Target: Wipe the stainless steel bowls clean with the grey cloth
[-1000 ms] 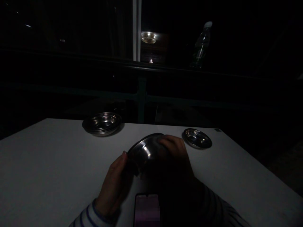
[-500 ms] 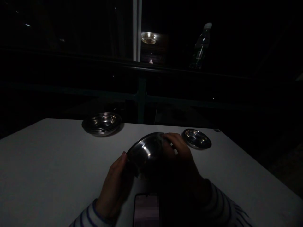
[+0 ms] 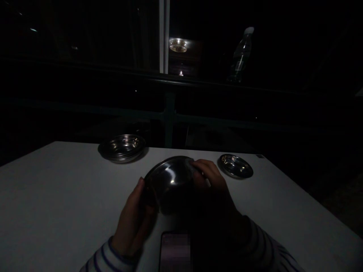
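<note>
A shiny metal bowl (image 3: 171,183) is held tilted above the table between my two hands, its lower part lost in dark shadow. My left hand (image 3: 132,217) grips its left edge, thumb up along the side. On the bowl's right rim, my right hand (image 3: 211,181) is closed with bent fingers; a pale bit shows by its fingertips, too dim to name. Behind on the left sits a stack of metal bowls (image 3: 121,154). A single shallow metal dish (image 3: 235,166) lies beyond my right hand.
The white table (image 3: 70,196) spans the foreground. A phone (image 3: 174,253) with a lit, blurred screen is at the near edge. Beyond the table, a clear bottle (image 3: 240,56) with a white cap stands near a dark window. A pale window post (image 3: 164,37) rises in the middle.
Both hands have shifted slightly left with the bowl. It has turned a little, showing more of its side. The stack, dish and phone have stayed put.
</note>
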The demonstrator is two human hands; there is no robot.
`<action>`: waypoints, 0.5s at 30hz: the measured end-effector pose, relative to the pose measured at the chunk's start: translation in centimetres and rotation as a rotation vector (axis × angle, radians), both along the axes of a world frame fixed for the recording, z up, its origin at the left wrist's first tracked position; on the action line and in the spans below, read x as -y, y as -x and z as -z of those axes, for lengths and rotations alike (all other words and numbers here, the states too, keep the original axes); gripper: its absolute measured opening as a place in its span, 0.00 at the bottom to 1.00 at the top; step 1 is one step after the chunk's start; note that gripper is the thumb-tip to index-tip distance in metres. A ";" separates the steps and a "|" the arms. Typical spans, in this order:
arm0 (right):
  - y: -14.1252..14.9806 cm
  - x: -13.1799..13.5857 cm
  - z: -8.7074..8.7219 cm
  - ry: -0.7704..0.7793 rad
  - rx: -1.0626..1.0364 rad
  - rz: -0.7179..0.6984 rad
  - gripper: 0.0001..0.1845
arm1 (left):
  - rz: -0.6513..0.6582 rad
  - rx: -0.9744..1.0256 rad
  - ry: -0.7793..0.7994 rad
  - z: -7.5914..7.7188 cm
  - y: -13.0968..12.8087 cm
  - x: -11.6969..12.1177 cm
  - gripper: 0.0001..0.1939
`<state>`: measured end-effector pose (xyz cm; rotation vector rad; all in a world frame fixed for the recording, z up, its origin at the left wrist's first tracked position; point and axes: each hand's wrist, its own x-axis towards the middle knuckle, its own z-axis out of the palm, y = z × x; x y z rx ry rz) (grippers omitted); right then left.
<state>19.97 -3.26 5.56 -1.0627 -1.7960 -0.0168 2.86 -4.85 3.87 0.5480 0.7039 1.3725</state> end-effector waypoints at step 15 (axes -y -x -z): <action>0.2 0.0 0.6 0.115 -0.133 -0.024 0.12 | -0.011 0.163 0.042 -0.1 0.2 -0.6 0.15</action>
